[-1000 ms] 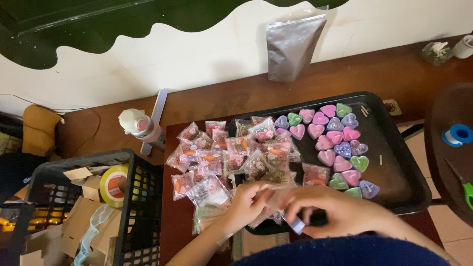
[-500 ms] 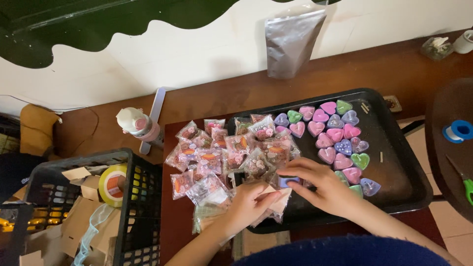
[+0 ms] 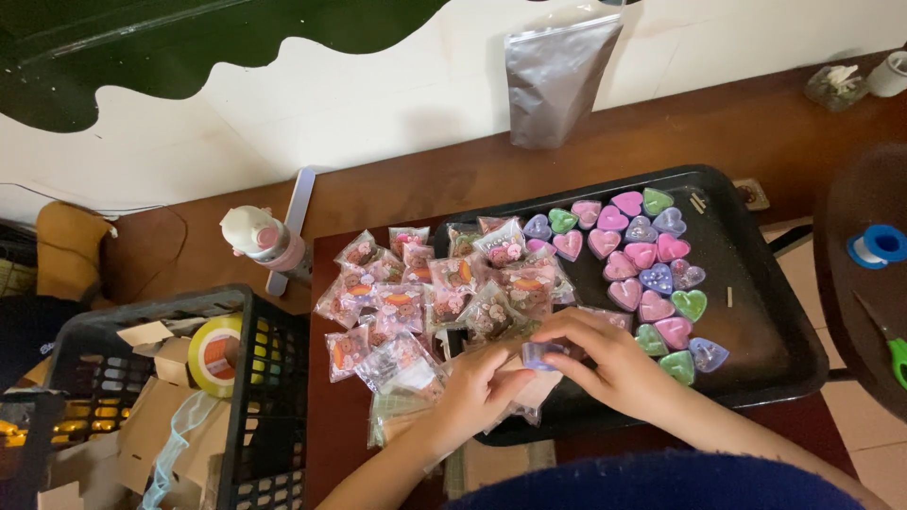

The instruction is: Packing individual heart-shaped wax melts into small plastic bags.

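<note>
- My right hand (image 3: pixel 619 364) is over the near edge of the black tray (image 3: pixel 770 312), fingers (image 3: pixel 578 332) curled in and pressed together around a small lilac heart (image 3: pixel 539 354).
- That heart sits pinched at my right fingertips, just above the tray's front rim, close to the pile of packets.
- My left hand (image 3: pixel 477 392) comes in from the other side, fingers (image 3: pixel 501 370) bent and nipping a clear little bag (image 3: pixel 529 387) right where the heart is; the two hands touch there.
- I cannot tell whether the heart is already inside the bag's mouth or just against it.
- Behind my hands: a heap of filled packets (image 3: pixel 425 293), pinkish, spilling across the dark red table (image 3: pixel 326 416) and the tray's left end.
- On the tray's right part, loose hearts (image 3: pixel 642 269) in pink, purple and green lie in rows, well apart from my fingers.
- To my left, a black crate (image 3: pixel 269 397) with cardboard scraps and a roll of yellow tape (image 3: pixel 217 354).
- A small pink and white bottle (image 3: pixel 265 241) stands beyond the packets.
- A silver pouch (image 3: pixel 553 80) leans on the wall at the back.
</note>
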